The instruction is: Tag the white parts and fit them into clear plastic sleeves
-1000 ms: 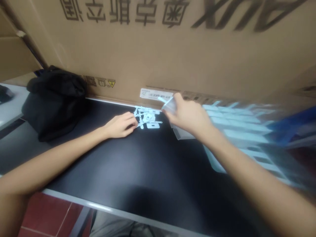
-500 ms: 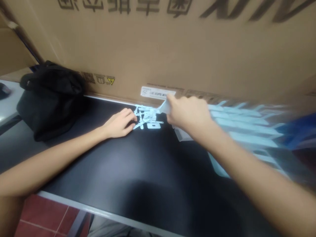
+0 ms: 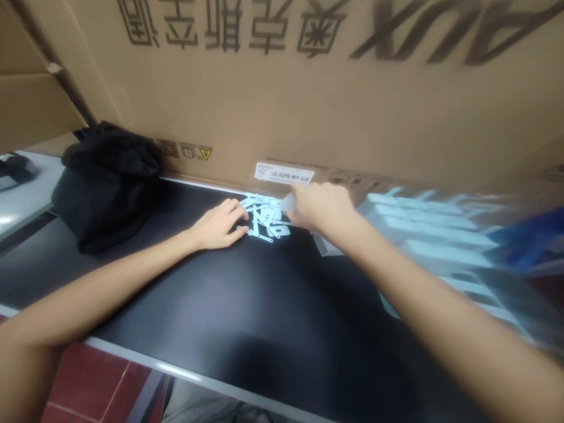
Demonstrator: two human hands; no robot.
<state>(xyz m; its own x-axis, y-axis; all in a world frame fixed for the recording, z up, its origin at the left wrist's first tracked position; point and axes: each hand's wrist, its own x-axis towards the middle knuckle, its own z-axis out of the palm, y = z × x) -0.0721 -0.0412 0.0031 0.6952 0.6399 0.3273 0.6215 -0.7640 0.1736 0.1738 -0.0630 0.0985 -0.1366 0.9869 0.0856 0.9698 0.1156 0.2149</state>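
Small light-blue plastic parts [image 3: 267, 216], flat links and little plates with holes, lie in a loose pile on the black tabletop [image 3: 211, 317]. At the pile's left edge rests my left hand [image 3: 221, 225], fingers apart and slightly curled, the tips touching or just beside the parts. My right hand [image 3: 322, 204] is closed at the pile's right side. From its fingers sticks out a pale, translucent piece [image 3: 288, 203], perhaps thin plastic; its kind is unclear. A clear, flat-edged item [image 3: 326, 245] lies partly hidden under my right wrist.
Stacked light-blue plastic trays or racks [image 3: 434, 247] stand blurred at the right, behind my right forearm. A large cardboard box [image 3: 247, 111] walls off the back. On the left sits a black bag [image 3: 108, 185]. Blue material [image 3: 537, 241] shows at far right.
My right hand has come down and left towards the pile with the pale piece. The parts lie differently, and more of them show. My left hand stays at the pile's edge. The view has shifted slightly.
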